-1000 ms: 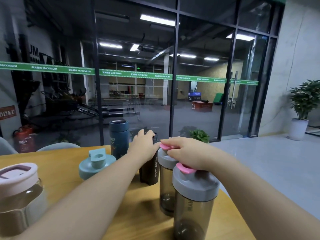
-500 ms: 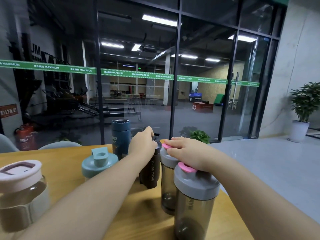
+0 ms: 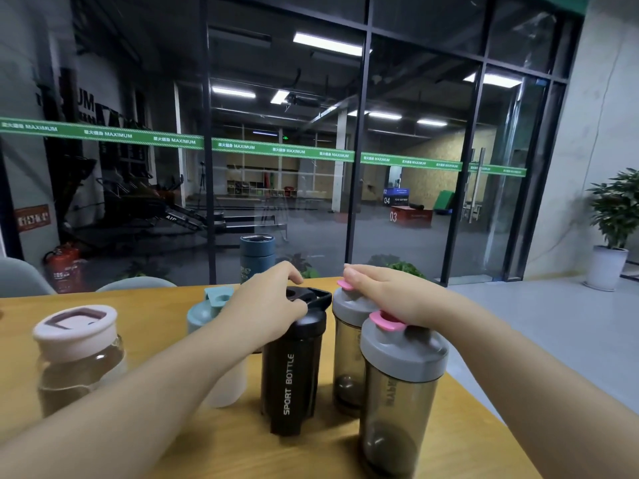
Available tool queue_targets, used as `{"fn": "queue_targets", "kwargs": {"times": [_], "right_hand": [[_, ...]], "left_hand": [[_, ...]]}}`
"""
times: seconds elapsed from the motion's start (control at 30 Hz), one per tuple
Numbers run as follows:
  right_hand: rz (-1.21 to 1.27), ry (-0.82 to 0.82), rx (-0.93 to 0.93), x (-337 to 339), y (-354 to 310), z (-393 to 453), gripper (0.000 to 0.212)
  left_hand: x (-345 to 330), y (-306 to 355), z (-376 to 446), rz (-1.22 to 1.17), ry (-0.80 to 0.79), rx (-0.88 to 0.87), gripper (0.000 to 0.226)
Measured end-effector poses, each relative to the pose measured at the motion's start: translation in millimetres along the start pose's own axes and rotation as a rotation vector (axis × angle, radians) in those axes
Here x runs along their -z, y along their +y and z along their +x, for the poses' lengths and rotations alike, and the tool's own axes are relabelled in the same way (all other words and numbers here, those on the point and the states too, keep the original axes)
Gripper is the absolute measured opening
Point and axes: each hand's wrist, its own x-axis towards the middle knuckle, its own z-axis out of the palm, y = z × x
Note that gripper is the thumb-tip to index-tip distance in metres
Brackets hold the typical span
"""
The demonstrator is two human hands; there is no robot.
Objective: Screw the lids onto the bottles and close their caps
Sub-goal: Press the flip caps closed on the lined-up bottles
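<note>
Since a second ago the left hand (image 3: 268, 307) has dragged the black sport bottle (image 3: 294, 371) from behind the grey shakers toward the table's (image 3: 145, 444) near edge, fingers curled over its lid (image 3: 307, 309), so that lid likely gets tightened or snapped next. The right hand (image 3: 383, 293) stays flat, fingers together, pressing the pink cap (image 3: 345, 284) of the rear grey shaker (image 3: 347, 350), which looks down now. Black bottle: opaque, upright, just left of both shakers, nearer one (image 3: 401, 388) by the right edge.
</note>
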Motion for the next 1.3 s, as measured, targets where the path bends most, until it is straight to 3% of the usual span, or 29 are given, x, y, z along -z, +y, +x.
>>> {"fn": "queue_targets", "kwargs": {"times": [0.53,0.7,0.93,1.3], "right_hand": [[-0.081,0.034,-0.034,-3.5,1.5,5.2,0.061],[0.035,0.17,0.039,-3.2,0.9,-3.6,0.054],[-0.022,0.417,0.261,-11.7,14.2,-18.4,0.03],[0.071,0.454,0.242,-17.0,32.8,-26.8,0.036]], "left_hand": [[29.4,-31.4,-35.1,-0.183,-0.127,-0.034,0.031],[37.6,-33.1,-33.5,-0.134,-0.218,-0.027,0.033],[34.9,-20.5,-32.8,0.055,-0.286,-0.035,0.041],[35.4,-13.0,-28.1,0.117,-0.316,0.022,0.034]]}}
